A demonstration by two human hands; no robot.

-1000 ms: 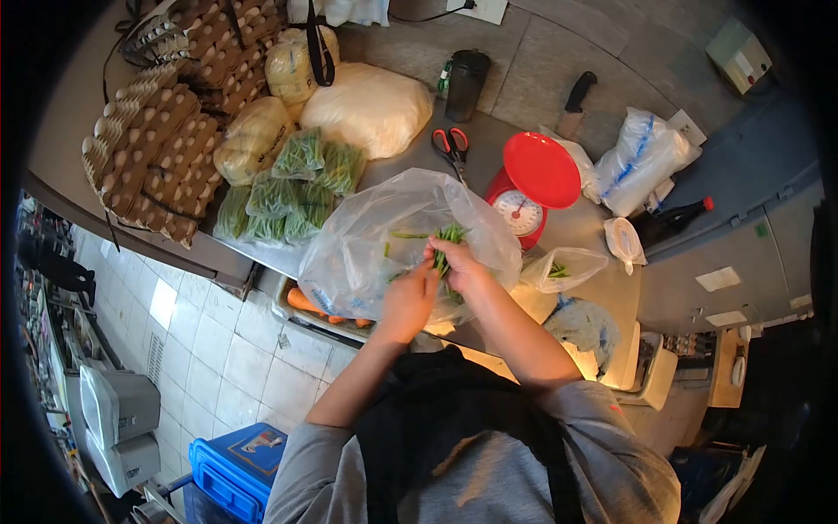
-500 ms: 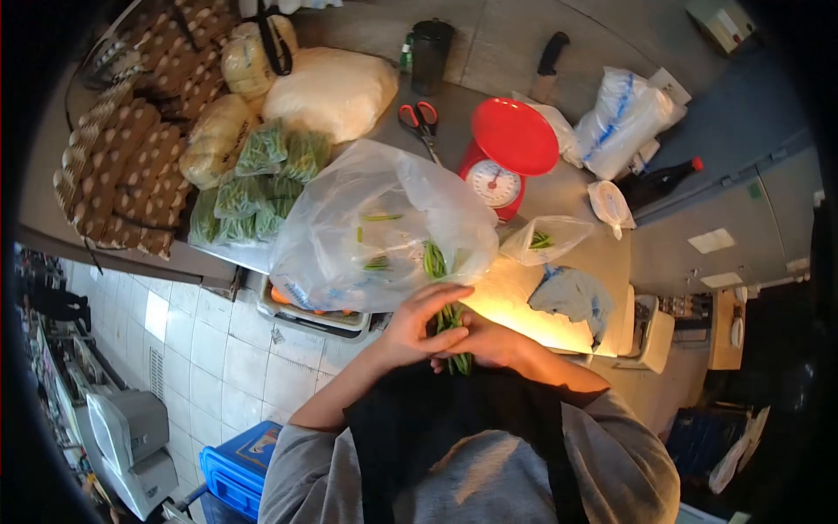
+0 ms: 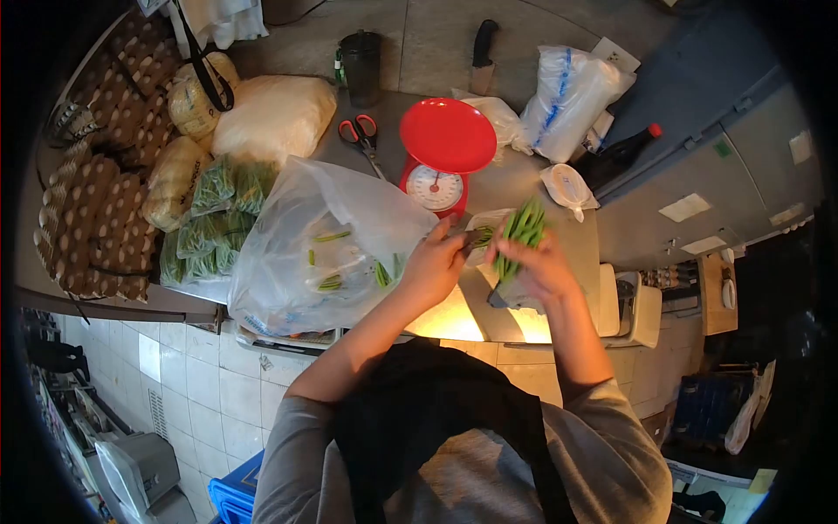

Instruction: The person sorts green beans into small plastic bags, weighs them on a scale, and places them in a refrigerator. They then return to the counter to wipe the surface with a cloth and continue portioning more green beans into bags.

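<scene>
Clutching a bundle of green beans [image 3: 525,225] in the right hand [image 3: 545,269], with fingers curled round the stalks, slightly blurred. Reaching rightward with the left hand [image 3: 434,262] to the edge of a small clear bag [image 3: 491,216], between the 2 hands, with more beans inside. Held by both hands against the apron [image 3: 419,384] 0.5 seconds ago; now swung out to the right and away from the body in 1 hand alone. Hard to make out at the left fingertips; cannot tell whether pinching the plastic or only near it. Mostly covering a blue-grey cloth [image 3: 515,299] with the right hand and wrist, seen whole in the earlier frame. Showing, to the left of the left hand, a large clear bag [image 3: 279,210] with a few loose beans [image 3: 332,237] inside, partly screened by the left forearm. Showing, just beyond the left hand, a red scale [image 3: 449,140] and, farther past it, scissors [image 3: 365,144] and a knife [image 3: 483,57]. Revealing only a corner of a blue bin [image 3: 234,493], far below the left hand, cut off by the lower edge.
</scene>
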